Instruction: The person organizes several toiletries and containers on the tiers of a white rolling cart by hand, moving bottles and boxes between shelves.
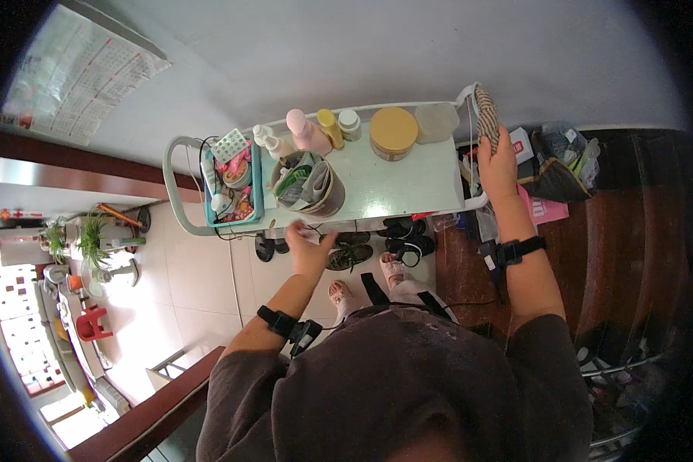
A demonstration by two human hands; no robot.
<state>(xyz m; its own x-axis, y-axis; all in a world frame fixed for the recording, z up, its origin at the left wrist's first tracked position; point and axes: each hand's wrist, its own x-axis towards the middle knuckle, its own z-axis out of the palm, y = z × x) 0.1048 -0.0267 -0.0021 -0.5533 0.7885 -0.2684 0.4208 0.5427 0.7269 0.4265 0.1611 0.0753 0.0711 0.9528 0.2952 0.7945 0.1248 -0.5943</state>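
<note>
A white rolling cart (404, 185) stands against the wall before me. My right hand (498, 170) grips a striped fabric piece (486, 112) at the cart's right end handle; whether it also holds the handle is hidden. Thumb and fingers apart, my left hand (309, 251) is at the cart's front edge, just below a brown bin (330, 199) stuffed with wrappers and paper. A blue basket (258, 190) to its left holds a blister pack (229, 146) and small items. Along the back stand a pink bottle (307, 133), a yellow bottle (330, 128), a white bottle (350, 124), a gold-lidded jar (392, 131) and a translucent container (437, 122).
Shoes (349, 256) lie on the tiled floor under the cart's front, near my feet. Brown wooden stairs (554, 254) rise at the right, with bags (560, 167) on them. A wooden railing (150, 404) runs at lower left. A red stool (92, 324) stands farther left.
</note>
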